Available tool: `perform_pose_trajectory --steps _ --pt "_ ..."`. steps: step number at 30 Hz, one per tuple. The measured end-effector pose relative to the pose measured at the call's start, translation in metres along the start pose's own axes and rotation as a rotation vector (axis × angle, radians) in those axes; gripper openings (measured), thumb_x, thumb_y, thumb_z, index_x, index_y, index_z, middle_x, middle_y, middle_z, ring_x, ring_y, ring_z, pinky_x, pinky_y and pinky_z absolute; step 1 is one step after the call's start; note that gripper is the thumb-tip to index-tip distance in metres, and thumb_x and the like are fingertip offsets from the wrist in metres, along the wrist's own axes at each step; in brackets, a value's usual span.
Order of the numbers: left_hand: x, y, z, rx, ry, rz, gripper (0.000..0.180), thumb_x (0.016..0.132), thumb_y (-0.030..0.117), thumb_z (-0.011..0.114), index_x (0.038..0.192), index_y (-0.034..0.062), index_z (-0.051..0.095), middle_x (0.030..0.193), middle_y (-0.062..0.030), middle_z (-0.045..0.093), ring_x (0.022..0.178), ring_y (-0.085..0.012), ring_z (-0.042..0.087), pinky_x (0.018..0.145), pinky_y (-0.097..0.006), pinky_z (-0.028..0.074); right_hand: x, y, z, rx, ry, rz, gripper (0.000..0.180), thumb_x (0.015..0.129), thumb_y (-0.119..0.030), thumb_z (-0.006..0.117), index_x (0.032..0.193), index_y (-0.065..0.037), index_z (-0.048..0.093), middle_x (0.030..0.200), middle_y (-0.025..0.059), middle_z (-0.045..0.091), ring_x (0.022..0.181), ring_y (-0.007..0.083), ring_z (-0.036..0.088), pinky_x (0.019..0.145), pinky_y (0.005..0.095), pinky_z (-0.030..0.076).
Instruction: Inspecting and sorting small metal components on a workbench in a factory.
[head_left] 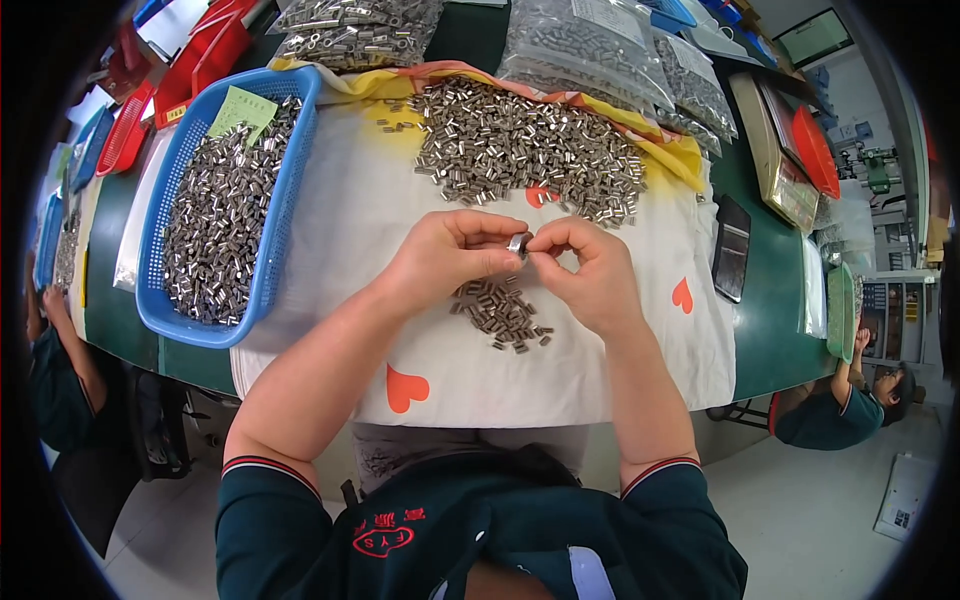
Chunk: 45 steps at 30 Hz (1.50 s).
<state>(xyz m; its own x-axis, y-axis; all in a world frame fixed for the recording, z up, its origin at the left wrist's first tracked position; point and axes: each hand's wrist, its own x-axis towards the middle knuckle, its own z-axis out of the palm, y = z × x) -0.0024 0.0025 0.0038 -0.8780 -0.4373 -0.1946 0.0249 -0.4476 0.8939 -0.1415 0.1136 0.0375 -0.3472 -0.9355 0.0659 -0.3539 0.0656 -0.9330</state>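
Both forearms bare, rising from the lower edge and slanting inward; hands meet over the middle of the white cloth (640, 375). Left hand (440, 255): back toward us, fingers curled, thumb and forefinger pinching a shiny metal piece (516, 243) that looks round and band-like. Right hand (592, 275): thumb and forefinger narrowed to a point at the piece's right edge, other fingers folded; whether they grip it or something smaller, we cannot tell.

The piece sits between the two sets of fingertips, above a small heap of metal cylinders (502, 314). Beyond the hands we see a much larger heap (530, 140) of similar cylinders; to the left, a blue basket (286, 205) full of them.

Writing: a pale green slip (243, 113) lies in the basket, its marks too small for us to read. A white label (612, 16) shows on a clear bag (565, 55) of parts, also illegible to us. Red stitched lettering and an outlined emblem (383, 541) mark the dark green shirt (450, 545). Red hearts are printed on the cloth.
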Motion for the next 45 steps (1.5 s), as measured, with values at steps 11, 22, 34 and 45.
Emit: perform_pose_trajectory --steps 11,22,34,45 --pt "-0.002 -0.001 0.004 0.077 0.077 0.031 0.03 0.075 0.003 0.065 0.103 -0.004 0.058 0.087 -0.0058 0.062 0.075 -0.0072 0.057 0.068 -0.021 0.048 -0.003 -0.003 0.005 -0.144 0.095 -0.082 0.011 0.064 0.004 0.061 0.074 -0.002 0.058 0.075 0.0059 0.06 0.068 0.0168 0.057 0.062 0.0251 0.046" --pt "-0.001 0.003 0.002 0.122 0.026 -0.006 0.031 0.075 0.002 0.065 0.104 -0.0039 0.057 0.086 -0.0054 0.062 0.075 -0.0069 0.057 0.068 -0.02 0.048 0.0 -0.001 -0.009 -0.088 -0.059 0.026 0.009 0.068 0.0 0.063 0.077 -0.001 0.06 0.074 0.0017 0.06 0.068 0.0105 0.055 0.062 0.0221 0.043" --pt "-0.008 0.008 0.013 0.585 -0.235 0.092 0.032 0.071 0.001 0.068 0.101 -0.0006 0.059 0.088 -0.0028 0.062 0.078 -0.0076 0.056 0.07 -0.021 0.046 0.039 0.024 -0.014 -0.617 0.118 -0.086 0.008 0.069 -0.01 0.062 0.074 -0.003 0.061 0.067 0.008 0.057 0.064 0.022 0.055 0.06 0.0327 0.044" --pt "0.001 0.001 0.001 -0.067 0.001 0.035 0.028 0.076 -0.001 0.062 0.103 -0.0019 0.055 0.09 -0.005 0.061 0.082 -0.0094 0.058 0.072 -0.022 0.048 0.016 0.009 -0.008 -0.443 0.143 -0.041 0.007 0.072 -0.005 0.058 0.078 -0.003 0.06 0.073 0.0066 0.059 0.07 0.0177 0.056 0.065 0.0285 0.044"
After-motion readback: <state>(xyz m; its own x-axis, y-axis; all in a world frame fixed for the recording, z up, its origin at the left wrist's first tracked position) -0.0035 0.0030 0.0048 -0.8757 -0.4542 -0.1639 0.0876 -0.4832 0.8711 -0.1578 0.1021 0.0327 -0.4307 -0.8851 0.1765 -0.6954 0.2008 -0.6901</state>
